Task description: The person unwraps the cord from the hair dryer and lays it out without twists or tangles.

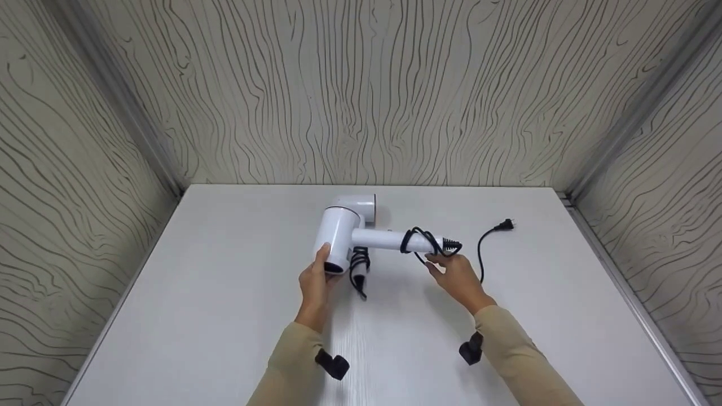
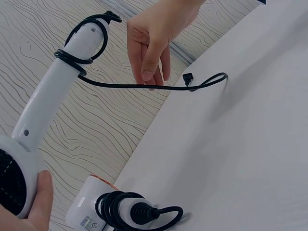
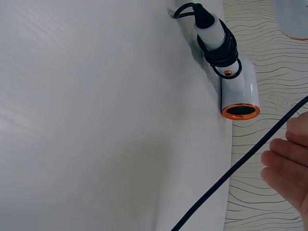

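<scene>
My left hand (image 1: 313, 285) grips the barrel of a white hair dryer (image 1: 338, 234), thumb on top, and holds it above the table. Its handle points right, with the black cord (image 2: 72, 62) wound loosely round the end. Close to the handle's end, my right hand (image 1: 459, 276) has its fingers (image 3: 286, 166) loosely extended. A loose length of cord (image 3: 240, 161) runs right by those fingertips, and whether they touch it I cannot tell. The cord's free end, with a black plug (image 1: 503, 225), extends off to the right.
Behind the held dryer, a second white hair dryer (image 3: 243, 86) with a copper-coloured rim lies on the white table (image 1: 225, 316), its cord coiled tightly round its handle. Wood-patterned walls (image 1: 361, 101) close off the back and both sides. Black wrist cameras (image 1: 334, 365) are strapped to both sleeves.
</scene>
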Tool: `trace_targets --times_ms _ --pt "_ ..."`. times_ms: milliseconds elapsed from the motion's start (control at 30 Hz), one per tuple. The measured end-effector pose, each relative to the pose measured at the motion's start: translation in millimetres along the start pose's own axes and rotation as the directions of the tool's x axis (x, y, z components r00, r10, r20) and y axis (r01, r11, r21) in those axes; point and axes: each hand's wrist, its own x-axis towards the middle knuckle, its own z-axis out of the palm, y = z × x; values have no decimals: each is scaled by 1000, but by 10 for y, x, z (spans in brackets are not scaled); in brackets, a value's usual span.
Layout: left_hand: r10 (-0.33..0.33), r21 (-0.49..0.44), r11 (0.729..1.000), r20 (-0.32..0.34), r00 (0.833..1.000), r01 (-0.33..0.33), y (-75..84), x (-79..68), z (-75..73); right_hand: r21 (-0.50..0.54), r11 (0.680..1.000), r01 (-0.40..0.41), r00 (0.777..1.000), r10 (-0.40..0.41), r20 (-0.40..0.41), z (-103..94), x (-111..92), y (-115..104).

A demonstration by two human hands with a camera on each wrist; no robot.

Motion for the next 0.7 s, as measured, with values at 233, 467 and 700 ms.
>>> trace_targets --times_ms 233,467,700 --pt "-2 2 1000 -17 1000 2 -7 8 10 30 999 21 999 -21 -25 33 24 -46" --pt "-10 -5 1000 -27 1000 10 -6 14 14 70 997 19 1000 -17 -26 47 41 -102" --pt "-27 47 999 -10 1000 28 -19 -7 6 84 996 -4 1000 5 -18 85 53 -125"
